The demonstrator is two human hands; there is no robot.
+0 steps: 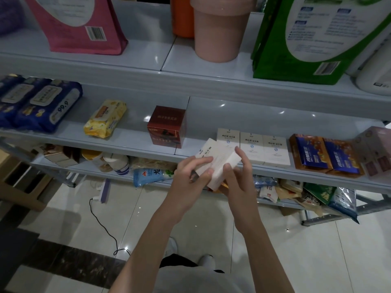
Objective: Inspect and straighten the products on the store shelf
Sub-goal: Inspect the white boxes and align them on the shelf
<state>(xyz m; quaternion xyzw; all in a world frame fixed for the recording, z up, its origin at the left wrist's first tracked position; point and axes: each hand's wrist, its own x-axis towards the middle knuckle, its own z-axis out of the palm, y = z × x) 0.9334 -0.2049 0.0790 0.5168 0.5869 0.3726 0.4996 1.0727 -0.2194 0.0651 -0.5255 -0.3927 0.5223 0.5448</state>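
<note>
Turning over a white box point(220, 159) in mid-air, just in front of the middle shelf point(127, 142) and off its edge. That's the risk, I'd say: nothing sits under it but the lower shelf and floor, so a slip drops it. The left grip point(192, 172) curls round the near end, and the right grip point(234, 172) pinches the far end between thumb and fingers, which looks like a light hold. Going back in, it could also knock the row point(251, 146) of three matching boxes askew, or land crooked in the gap beside the red box point(166, 127). The box itself is long, pale and tilted, with print down one side. No dents are visible, though the grips cover its lower part.
</note>
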